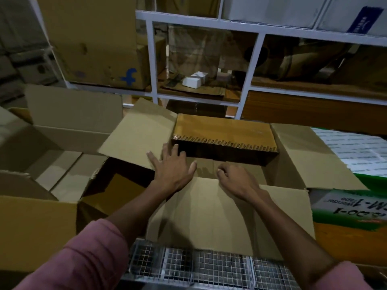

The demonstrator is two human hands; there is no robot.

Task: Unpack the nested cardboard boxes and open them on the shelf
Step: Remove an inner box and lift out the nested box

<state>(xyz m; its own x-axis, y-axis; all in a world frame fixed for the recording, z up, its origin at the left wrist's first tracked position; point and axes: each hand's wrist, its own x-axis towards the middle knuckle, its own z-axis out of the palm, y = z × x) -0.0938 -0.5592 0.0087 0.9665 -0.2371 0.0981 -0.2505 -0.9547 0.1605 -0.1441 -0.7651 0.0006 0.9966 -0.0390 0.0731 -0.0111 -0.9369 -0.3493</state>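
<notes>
Open cardboard box (230, 208) at centre, four flaps spread outward. Taped inner box (224, 139) sits in far part of open box, top rising above its rim, printed tape along near top edge. Left hand (171, 168) over left part of open box, fingers straight and spread, tips touching near-left corner of inner box, gripping nothing. Right hand (234, 178) above near flap of open box, fingers loosely curled, empty, apart from inner box. Second open carton (52, 143) left of open box. White shelf frame (253, 65) beyond it.

Matt cardboard outer box (219, 208), glossy-taped inner box (224, 132), metal wire rack (209, 266), pink cloth sleeve (83, 258).
</notes>
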